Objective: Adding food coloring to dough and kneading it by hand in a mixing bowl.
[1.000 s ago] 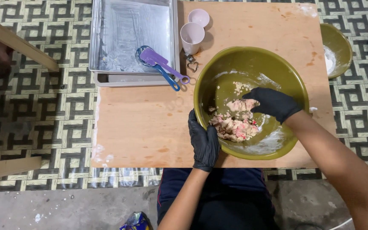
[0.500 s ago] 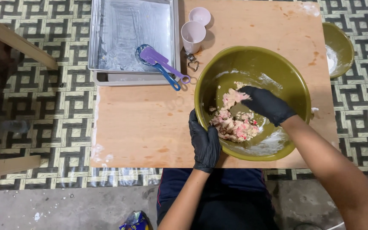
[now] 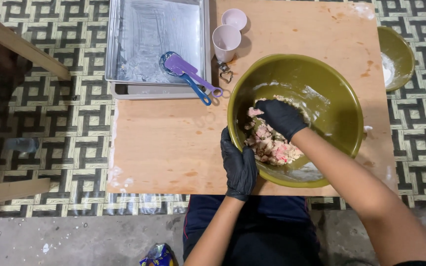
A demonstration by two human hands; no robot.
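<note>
The pale pink, crumbly lump of dough (image 3: 271, 143) lies in the near-left bottom of the big olive-green mixing bowl (image 3: 331, 88) on the wooden bench (image 3: 173, 143). Your black-gloved right hand (image 3: 281, 117) presses on its far edge, grip curled into it. Your left hand (image 3: 238, 165) clamps the bowl's near-left rim, just left of the dough.

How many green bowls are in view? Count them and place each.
2. The big green bowl sits on the board's near right part, holding dough; a smaller green bowl sits at the board's far right edge.
</note>
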